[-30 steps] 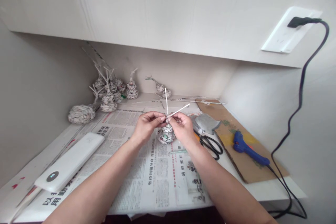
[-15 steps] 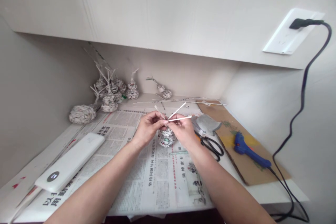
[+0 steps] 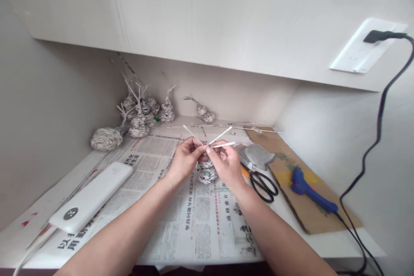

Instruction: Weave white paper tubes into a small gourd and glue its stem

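Note:
Over the middle of the newspaper (image 3: 161, 220), both hands meet at the top of a small woven paper gourd (image 3: 207, 173). My left hand (image 3: 186, 155) pinches the neck from the left, thumb and fingertips pressed together. From the right, my right hand (image 3: 224, 160) closes its thumb and fingers on the paper strips at the same spot. Thin white paper strips (image 3: 221, 135) fan out above the fingertips, to the upper left and the right. The fingers hide the gourd's neck; its round lower body shows below them.
Several finished woven paper gourds (image 3: 106, 139) stand at the back left. A white oblong device (image 3: 93, 196) lies at left. To the right are black-handled scissors (image 3: 263, 186), a grey cloth-like piece (image 3: 258, 155), and a blue glue gun (image 3: 312, 192) on cardboard (image 3: 310, 222), its cord (image 3: 365, 155) hanging at right.
The strip at the upper left now stands out longer and more visibly above my left hand. Fingers of both hands have shifted slightly at the neck. The whole view has moved a little.

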`<move>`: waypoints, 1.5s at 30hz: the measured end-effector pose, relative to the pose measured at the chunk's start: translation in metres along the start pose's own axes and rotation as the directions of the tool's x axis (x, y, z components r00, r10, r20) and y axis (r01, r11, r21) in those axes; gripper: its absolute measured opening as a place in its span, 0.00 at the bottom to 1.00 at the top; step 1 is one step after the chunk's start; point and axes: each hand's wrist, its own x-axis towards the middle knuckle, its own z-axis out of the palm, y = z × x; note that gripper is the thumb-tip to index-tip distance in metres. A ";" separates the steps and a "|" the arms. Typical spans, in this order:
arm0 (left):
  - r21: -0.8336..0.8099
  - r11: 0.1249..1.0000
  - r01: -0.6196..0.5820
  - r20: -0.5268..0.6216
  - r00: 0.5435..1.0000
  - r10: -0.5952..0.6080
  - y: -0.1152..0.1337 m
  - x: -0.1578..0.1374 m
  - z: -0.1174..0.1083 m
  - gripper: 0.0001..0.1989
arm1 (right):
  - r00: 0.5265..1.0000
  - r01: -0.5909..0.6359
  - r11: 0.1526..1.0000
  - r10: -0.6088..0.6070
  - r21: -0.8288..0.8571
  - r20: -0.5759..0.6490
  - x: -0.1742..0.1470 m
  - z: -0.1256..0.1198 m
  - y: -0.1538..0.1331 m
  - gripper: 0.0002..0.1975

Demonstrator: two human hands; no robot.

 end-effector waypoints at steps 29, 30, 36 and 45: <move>-0.059 0.998 0.037 0.087 0.996 -0.032 0.010 0.001 -0.003 0.16 | 0.982 -0.134 0.977 0.108 0.164 0.157 0.019 -0.020 0.010 0.10; -0.055 0.998 0.027 0.086 0.996 -0.022 0.009 0.001 -0.003 0.16 | 0.985 -0.124 0.981 0.103 0.149 0.139 0.019 -0.018 0.012 0.10; 0.024 0.998 -0.061 0.064 0.996 0.059 0.008 -0.001 -0.002 0.14 | 0.999 -0.008 0.998 0.006 0.059 0.036 0.010 -0.009 0.012 0.10; 0.046 0.993 -0.105 0.080 0.992 0.101 0.008 -0.007 0.003 0.15 | 0.993 0.091 0.995 -0.094 -0.051 -0.065 0.001 -0.005 0.008 0.07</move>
